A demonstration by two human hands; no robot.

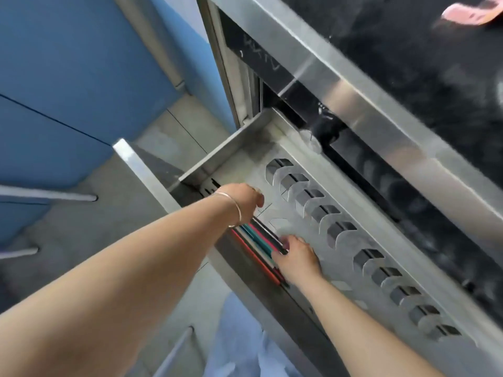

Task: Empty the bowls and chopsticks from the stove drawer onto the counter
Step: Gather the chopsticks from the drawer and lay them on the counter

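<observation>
The steel stove drawer [272,137] stands pulled out below the black cooktop [408,50]. Its floor is a metal rack with a row of curved slots [313,202], and no bowls show in it. A bundle of coloured chopsticks [258,240], red, teal, white and black, lies along the drawer's front edge. My left hand [245,202], a thin bangle on its wrist, grips the far end of the bundle. My right hand [296,258] closes on the near end, fingertips over the sticks.
Blue cabinet doors [68,77] with bar handles [54,195] fill the left side. A pink object [468,12] lies on the cooktop at the top right. Grey tiled floor [89,240] and my light trousers [245,336] show below the drawer front.
</observation>
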